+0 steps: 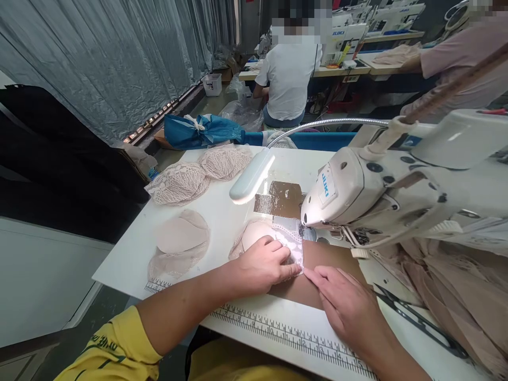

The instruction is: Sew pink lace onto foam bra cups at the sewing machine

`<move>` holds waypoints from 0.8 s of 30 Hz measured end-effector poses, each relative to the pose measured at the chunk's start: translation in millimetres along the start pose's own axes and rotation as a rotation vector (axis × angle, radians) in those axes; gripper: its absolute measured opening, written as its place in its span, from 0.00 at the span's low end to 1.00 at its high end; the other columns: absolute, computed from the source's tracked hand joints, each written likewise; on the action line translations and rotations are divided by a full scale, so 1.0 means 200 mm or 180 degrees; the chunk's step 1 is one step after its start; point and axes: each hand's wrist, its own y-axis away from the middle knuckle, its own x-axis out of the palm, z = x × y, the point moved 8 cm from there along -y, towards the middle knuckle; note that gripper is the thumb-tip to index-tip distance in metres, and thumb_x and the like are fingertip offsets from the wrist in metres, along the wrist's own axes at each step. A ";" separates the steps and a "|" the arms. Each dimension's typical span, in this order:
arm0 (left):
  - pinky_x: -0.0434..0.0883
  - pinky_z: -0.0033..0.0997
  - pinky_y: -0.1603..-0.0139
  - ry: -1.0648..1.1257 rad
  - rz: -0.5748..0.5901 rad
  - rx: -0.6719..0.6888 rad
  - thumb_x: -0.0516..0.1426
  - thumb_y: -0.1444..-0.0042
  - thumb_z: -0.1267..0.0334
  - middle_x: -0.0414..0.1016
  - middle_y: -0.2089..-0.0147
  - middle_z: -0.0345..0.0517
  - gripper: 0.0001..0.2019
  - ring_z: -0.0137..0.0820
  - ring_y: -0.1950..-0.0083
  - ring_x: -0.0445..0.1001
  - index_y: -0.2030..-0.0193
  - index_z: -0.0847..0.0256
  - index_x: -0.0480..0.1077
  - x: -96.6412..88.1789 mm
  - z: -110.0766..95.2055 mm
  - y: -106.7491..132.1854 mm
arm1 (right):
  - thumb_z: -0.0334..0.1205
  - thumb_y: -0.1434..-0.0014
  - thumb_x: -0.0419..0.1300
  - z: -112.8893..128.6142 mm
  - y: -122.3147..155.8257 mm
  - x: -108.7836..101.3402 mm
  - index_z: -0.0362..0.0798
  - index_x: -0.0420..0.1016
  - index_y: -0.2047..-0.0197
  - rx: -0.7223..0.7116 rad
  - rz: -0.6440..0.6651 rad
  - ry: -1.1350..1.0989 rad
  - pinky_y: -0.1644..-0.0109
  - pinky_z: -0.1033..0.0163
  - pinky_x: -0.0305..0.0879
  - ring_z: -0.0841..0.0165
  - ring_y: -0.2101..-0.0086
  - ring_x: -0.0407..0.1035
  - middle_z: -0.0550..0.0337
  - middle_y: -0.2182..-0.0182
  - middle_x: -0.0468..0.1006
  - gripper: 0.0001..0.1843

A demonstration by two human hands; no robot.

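A beige lace bra cup [254, 233] lies by the needle area of the white sewing machine [341, 185], lit by a lamp. My left hand [268, 264] rests on the cup with curled fingers, its thumb and forefinger closed at the cup's near right corner. From the other side, my right hand [341, 296] has its fingertips together at that same corner, nearly touching the left thumb. The fabric between the fingertips is mostly hidden. Brown sheeting [333, 264] covers the machine bed under both hands.
Left on the table [130, 254] are another cup piece [182, 238] and stacked lace cups [178, 182]. A lamp [252, 177] hangs over the middle. A long black tool [420, 320] and beige fabric [456, 296] lie right. A printed ruler [278, 330] runs along the front edge. Two people sit beyond.
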 end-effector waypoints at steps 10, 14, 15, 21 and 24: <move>0.62 0.35 0.57 -0.0022 0.0310 -0.0102 0.47 0.37 0.66 0.65 0.40 0.52 0.18 0.34 0.57 0.66 0.41 0.63 0.64 -0.03 0.02 -0.03 | 0.19 0.44 0.45 0.00 0.03 0.06 0.42 0.72 0.52 0.0022 0.0034 0.0471 0.65 0.61 0.54 0.66 0.69 0.60 0.54 0.68 0.73 0.23; 0.62 0.35 0.61 -0.0213 0.0429 -0.0147 0.50 0.39 0.66 0.66 0.42 0.54 0.20 0.34 0.60 0.65 0.40 0.66 0.62 -0.03 0.02 -0.04 | 0.20 0.45 0.46 0.01 0.04 0.07 0.42 0.72 0.51 -0.0010 0.0102 0.0500 0.64 0.62 0.53 0.66 0.68 0.59 0.55 0.67 0.73 0.23; 0.62 0.35 0.62 -0.0240 0.0434 -0.0153 0.50 0.39 0.65 0.66 0.42 0.54 0.20 0.35 0.60 0.65 0.40 0.67 0.63 -0.03 0.02 -0.04 | 0.20 0.45 0.47 0.01 0.04 0.07 0.42 0.72 0.51 -0.0026 0.0157 0.0513 0.64 0.62 0.54 0.66 0.68 0.59 0.55 0.67 0.73 0.23; 0.63 0.35 0.62 -0.0286 0.0426 -0.0167 0.49 0.39 0.65 0.67 0.42 0.55 0.20 0.36 0.60 0.65 0.42 0.68 0.65 -0.02 0.01 -0.05 | 0.19 0.47 0.46 0.02 0.03 0.04 0.43 0.73 0.53 0.0119 0.0056 0.0557 0.65 0.62 0.52 0.66 0.69 0.58 0.56 0.70 0.71 0.23; 0.64 0.35 0.63 -0.0260 0.0409 -0.0118 0.51 0.41 0.65 0.67 0.41 0.54 0.21 0.36 0.61 0.65 0.41 0.68 0.65 -0.02 0.02 -0.06 | 0.19 0.48 0.48 0.03 0.02 0.05 0.43 0.73 0.53 0.0119 0.0187 0.0573 0.64 0.62 0.53 0.66 0.70 0.59 0.57 0.70 0.71 0.23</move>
